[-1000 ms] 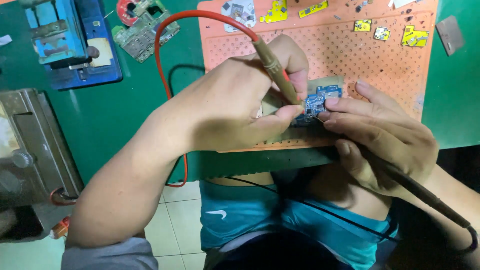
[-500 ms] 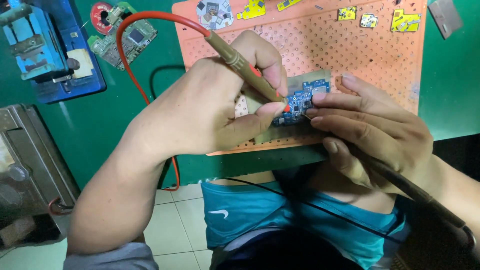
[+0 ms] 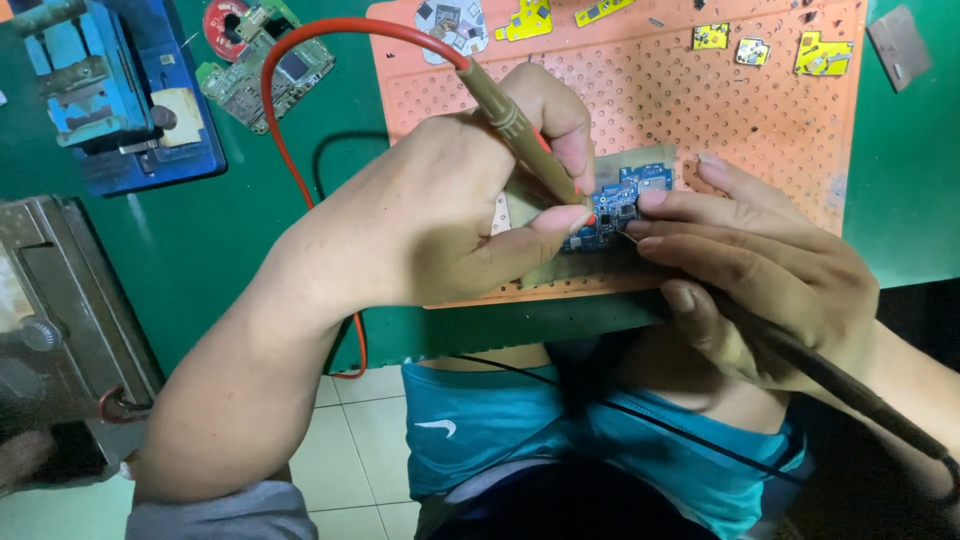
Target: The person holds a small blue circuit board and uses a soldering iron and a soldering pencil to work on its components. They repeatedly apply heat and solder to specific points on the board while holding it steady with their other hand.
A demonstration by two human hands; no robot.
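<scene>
Near the middle of the frame, a small blue circuit board (image 3: 618, 205) lies on an orange perforated mat (image 3: 700, 100) that covers the upper right part of the green surface (image 3: 200, 230). The left hand (image 3: 440, 215) comes in from the lower left, its grip pinched around a tan probe (image 3: 510, 118) with a red lead (image 3: 290, 130); thumb and fingers press on the shaft and the tip meets the left edge of the board. The right hand (image 3: 760, 270) enters from the lower right, its fingertips resting on the board's right edge, its grip closed around a dark probe (image 3: 840, 385) whose handle runs toward the lower right corner; the fine tip points at the board from just beside the fingers. Along the top edge of the mat lie several small yellow parts (image 3: 822, 52). In the upper left of the frame stand a blue fixture (image 3: 100, 90) and a green circuit board (image 3: 270, 70), well apart from the hands. A grey metal box (image 3: 60, 320) sits at the left edge.
</scene>
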